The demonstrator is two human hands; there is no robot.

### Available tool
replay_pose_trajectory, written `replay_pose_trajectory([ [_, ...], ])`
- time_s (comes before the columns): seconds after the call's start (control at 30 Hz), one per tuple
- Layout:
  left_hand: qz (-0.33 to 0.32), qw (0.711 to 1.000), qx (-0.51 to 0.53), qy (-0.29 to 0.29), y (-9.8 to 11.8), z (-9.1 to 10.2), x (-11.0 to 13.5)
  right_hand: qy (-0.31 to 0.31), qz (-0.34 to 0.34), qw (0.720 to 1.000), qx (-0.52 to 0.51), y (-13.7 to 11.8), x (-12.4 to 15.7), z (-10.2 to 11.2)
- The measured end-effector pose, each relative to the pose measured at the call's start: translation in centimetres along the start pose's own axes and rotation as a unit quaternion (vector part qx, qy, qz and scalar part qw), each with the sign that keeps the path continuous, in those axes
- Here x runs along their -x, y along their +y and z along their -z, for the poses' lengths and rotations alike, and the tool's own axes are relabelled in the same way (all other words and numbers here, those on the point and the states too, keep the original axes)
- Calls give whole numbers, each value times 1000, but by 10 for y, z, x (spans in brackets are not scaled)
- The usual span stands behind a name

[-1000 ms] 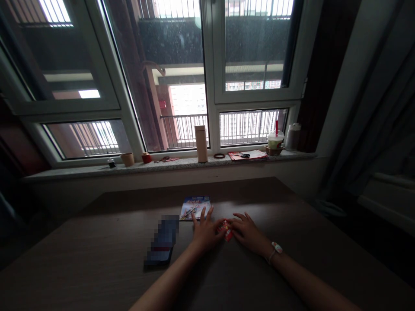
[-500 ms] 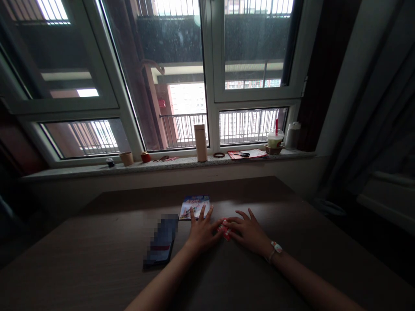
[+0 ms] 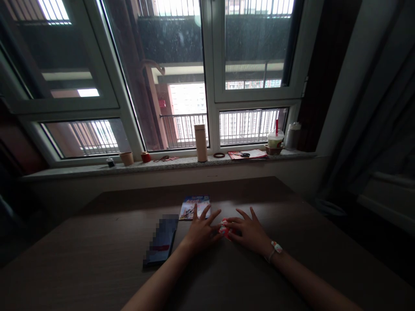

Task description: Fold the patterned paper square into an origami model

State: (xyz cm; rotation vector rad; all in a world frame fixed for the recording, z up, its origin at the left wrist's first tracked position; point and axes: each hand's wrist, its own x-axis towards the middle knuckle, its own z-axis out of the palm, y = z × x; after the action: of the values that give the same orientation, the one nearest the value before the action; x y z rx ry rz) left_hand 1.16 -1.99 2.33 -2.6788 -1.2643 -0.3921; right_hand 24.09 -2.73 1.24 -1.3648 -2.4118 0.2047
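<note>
A small piece of red-and-white patterned paper [image 3: 224, 229], looking folded, lies low over the brown table between my two hands. At its left edge, the thumb and index finger of my left hand [image 3: 201, 231] close on it, with the other fingers spread. My right hand [image 3: 252, 233] pinches it from the right, thumb below and index above, other fingers raised. Fingertips hide part of the paper. Beyond my left hand is a blue-and-white printed packet or booklet [image 3: 191, 208], partly covered by those fingers. A dark phone-like device [image 3: 160, 244], its screen blurred out, rests left of my left forearm.
Along the windowsill [image 3: 181, 164] stand a paper cup [image 3: 126, 159], a red spool-like item [image 3: 145, 157], a beige bottle [image 3: 201, 143], a brown ring [image 3: 219, 155], scissors [image 3: 245, 154] on red-and-white sheets, a drink cup with straw [image 3: 275, 140] and a white bottle [image 3: 293, 136].
My left hand has shifted slightly left, and more of the red patterned paper shows between the hands. My right hand stays almost where it was.
</note>
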Motion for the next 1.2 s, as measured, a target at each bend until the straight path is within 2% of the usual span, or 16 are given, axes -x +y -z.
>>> replay_pose_trajectory([
  [0.17,-32,999,26,5,-4,3,-2,3,-3,1000,9,3,0,-4],
  [0.37,-72,994,54,68,-9,-3,-1,5,1,1000,15,4,1,-7],
  [0.47,-82,991,64,83,-11,-5,0,29,-12,999,32,10,1,-6],
  [0.53,-72,992,70,82,-11,-8,0,41,-42,997,44,18,2,-5],
  [0.7,-9,993,81,86,-8,-18,-1,16,-46,998,34,29,2,-5],
  [1.03,72,992,67,80,-2,-30,-4,-39,-18,999,-14,16,1,-6],
  [1.2,92,991,57,79,-3,-36,-7,-43,-12,999,-31,15,-1,-9],
])
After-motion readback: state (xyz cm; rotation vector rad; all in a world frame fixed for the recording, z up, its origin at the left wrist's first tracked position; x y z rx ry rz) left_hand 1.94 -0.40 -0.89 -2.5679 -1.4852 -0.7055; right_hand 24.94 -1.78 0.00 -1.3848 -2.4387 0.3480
